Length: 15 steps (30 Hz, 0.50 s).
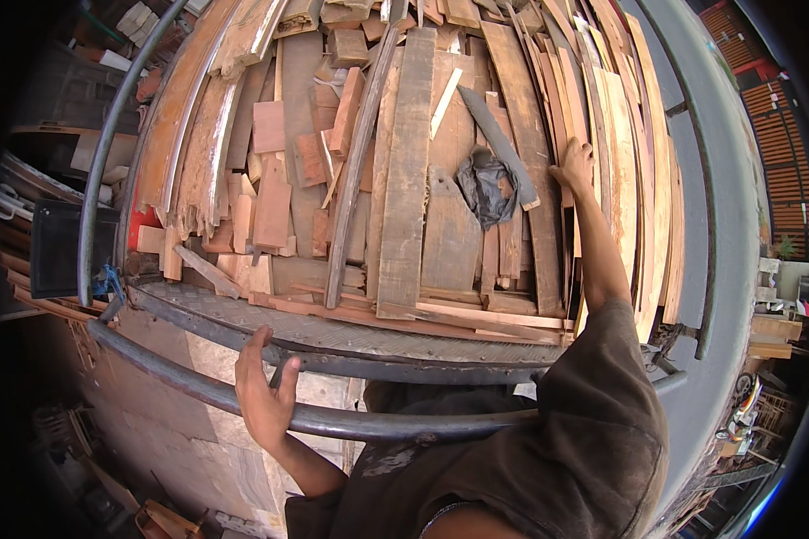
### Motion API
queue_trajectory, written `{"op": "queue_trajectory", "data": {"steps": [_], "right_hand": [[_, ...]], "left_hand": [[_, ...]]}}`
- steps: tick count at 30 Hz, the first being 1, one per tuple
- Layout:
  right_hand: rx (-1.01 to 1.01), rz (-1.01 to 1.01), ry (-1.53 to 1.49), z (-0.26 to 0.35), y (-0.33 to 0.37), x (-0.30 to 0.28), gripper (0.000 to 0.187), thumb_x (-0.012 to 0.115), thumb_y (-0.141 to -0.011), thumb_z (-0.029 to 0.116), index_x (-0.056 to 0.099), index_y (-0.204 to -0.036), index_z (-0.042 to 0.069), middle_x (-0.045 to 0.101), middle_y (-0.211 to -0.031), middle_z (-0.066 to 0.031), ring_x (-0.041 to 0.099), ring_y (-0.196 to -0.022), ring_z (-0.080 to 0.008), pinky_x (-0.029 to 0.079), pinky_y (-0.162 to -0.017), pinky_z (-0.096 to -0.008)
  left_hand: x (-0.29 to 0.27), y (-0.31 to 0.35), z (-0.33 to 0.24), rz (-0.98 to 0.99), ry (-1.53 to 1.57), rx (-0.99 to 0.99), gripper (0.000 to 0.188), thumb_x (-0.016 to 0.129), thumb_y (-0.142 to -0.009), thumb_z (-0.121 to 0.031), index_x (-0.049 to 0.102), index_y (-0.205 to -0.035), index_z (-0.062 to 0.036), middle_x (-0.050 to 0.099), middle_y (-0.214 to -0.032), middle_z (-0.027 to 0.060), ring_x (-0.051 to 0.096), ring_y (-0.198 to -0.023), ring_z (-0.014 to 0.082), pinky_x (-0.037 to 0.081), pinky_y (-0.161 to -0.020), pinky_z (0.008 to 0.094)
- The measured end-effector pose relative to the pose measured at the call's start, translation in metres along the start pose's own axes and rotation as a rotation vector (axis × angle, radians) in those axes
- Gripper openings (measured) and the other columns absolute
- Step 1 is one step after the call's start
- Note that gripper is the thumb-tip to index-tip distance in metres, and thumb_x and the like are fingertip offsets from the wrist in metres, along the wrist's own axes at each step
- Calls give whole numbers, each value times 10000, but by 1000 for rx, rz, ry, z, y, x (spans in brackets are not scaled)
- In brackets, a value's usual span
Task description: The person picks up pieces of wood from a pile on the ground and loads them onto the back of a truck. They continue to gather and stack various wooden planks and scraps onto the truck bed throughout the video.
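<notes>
My right arm stretches over the pile, and my right hand is closed at the edge of a narrow wooden plank on the right side. Its thumb points left; the fingertips bend over the wood. By the curved metal rail in front of me, my left hand is raised with thumb and fingers apart, holding nothing. Left of my right hand lie a crumpled black plastic bag and a dark, narrow strip. A wide weathered board runs lengthwise through the middle of the pile.
Short reddish wood blocks lie loose at left, beside long rough boards. Pale planks line the right. Metal side bars flank the load, and a textured metal ledge crosses its near end. Grey road lies beyond on the right.
</notes>
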State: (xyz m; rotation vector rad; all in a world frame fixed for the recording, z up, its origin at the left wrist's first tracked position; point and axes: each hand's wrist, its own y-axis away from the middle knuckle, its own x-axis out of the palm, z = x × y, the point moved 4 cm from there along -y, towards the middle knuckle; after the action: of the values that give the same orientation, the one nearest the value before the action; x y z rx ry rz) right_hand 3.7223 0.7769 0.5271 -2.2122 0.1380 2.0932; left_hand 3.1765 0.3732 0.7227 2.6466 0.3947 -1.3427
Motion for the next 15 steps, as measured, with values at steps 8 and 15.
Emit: {"op": "queue_trajectory", "data": {"steps": [8, 15], "right_hand": [[-55, 32, -193, -25, -4, 10, 744, 821, -764, 321, 446, -1357, 72, 432, -1354, -335, 494, -1193, -558, 482, -992, -565], [42, -132, -228, 9, -3, -22, 533, 699, -783, 235, 544, -1155, -114, 539, -1240, -353, 590, -1103, -501, 524, -934, -532]], "left_hand": [[1, -3, -1, 19, -11, -27, 569, 717, -904, -292, 544, -1335, 37, 637, -1233, 231, 599, -1143, 396, 450, -1005, 465], [-1, -3, -3, 18, -22, -30, 549, 710, -914, -279, 543, -1330, 39, 634, -1230, 238, 595, -1153, 395, 448, -1011, 461]]}}
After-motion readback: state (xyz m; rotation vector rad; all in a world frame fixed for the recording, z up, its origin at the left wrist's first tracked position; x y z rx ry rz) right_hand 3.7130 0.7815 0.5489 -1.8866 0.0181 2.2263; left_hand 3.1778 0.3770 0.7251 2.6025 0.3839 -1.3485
